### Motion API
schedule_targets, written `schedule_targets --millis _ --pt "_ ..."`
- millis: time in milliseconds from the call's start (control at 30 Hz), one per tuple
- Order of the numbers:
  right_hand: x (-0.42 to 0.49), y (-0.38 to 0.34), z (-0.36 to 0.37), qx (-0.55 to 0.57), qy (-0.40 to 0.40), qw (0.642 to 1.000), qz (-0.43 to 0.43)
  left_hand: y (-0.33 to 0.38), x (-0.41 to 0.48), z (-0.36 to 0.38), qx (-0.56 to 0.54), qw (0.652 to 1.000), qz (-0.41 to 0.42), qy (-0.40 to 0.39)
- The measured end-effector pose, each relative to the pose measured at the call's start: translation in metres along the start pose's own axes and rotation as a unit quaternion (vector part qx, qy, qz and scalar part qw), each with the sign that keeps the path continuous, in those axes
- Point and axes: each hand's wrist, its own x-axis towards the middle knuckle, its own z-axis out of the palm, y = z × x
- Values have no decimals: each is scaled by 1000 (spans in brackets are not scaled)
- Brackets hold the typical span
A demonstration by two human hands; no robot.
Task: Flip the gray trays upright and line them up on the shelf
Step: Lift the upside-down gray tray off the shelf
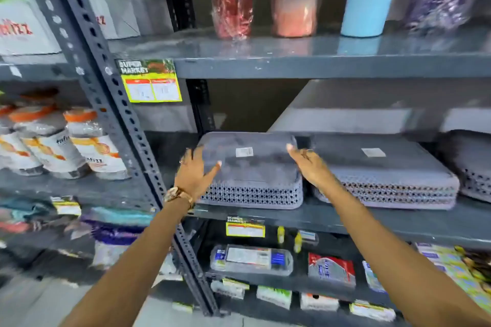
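Observation:
Three piles of gray perforated trays lie upside down on the middle shelf point(345, 223). The left tray point(252, 170) shows its flat bottom with a white sticker. A stack of trays point(385, 175) sits to its right, and a third tray point(475, 164) is cut off at the right edge. My left hand point(194, 175) is against the left tray's left side, fingers spread, thumb on its top. My right hand point(310, 164) is at that tray's right side, fingers spread, between it and the stack. Neither hand is closed around the tray.
A slotted metal upright point(117, 114) stands just left of my left hand. The shelf above point(318, 64) holds several wrapped tumblers. Jars point(79, 141) fill the bay to the left. Packaged goods lie on the shelf below.

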Motion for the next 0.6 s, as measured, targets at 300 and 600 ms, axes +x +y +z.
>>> schedule_targets --millis 300,600 --pt "51 2 44 39 30 989 142 -18 83 13 -164 955 -228 -93" --pt "63 -6 25 305 187 934 23 13 89 -3 -427 876 -133 179"
